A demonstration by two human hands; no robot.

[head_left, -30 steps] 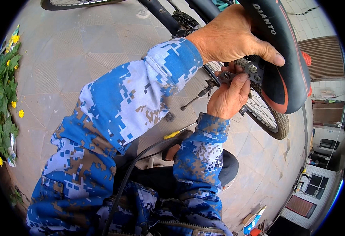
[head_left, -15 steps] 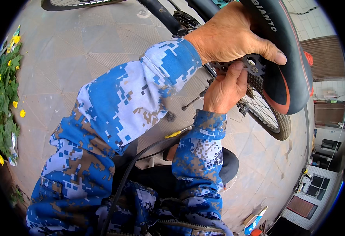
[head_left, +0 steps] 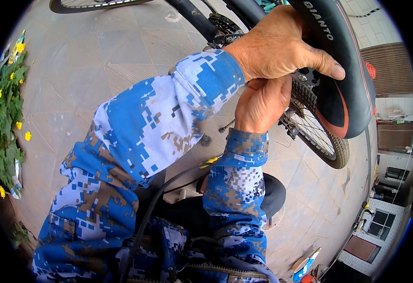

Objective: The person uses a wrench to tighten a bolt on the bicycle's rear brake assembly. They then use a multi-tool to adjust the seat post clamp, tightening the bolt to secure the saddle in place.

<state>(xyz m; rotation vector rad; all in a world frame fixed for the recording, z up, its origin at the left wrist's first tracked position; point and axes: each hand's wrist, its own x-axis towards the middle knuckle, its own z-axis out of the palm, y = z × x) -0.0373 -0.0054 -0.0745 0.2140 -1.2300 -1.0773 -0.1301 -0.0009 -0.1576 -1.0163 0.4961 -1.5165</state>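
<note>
My left hand (head_left: 282, 47) grips the black bicycle saddle (head_left: 350, 94), its thumb pressed on the side and its other fingers out of sight behind. The saddle has an orange-red patch near one end. Below the left hand, my right hand (head_left: 263, 104) reaches up under the saddle, palm side showing and fingers bent. Its fingertips are mostly hidden behind my left hand. Beside them a flat grey metal piece with holes (head_left: 308, 77) shows between the left thumb and the right fingers; the right hand seems to hold it.
The bicycle's rear wheel (head_left: 317, 132) lies below the saddle, with the dark frame (head_left: 192, 21) at the top. A black cable with a yellow part (head_left: 210, 162) crosses near my knees. Yellow-flowered plants (head_left: 4, 113) line the left, on paved ground (head_left: 74, 94).
My right hand has shifted slightly left and turned, and its thumb and fingertips have slipped behind my left hand. Less of the metal piece shows. The left hand keeps its hold on the saddle.
</note>
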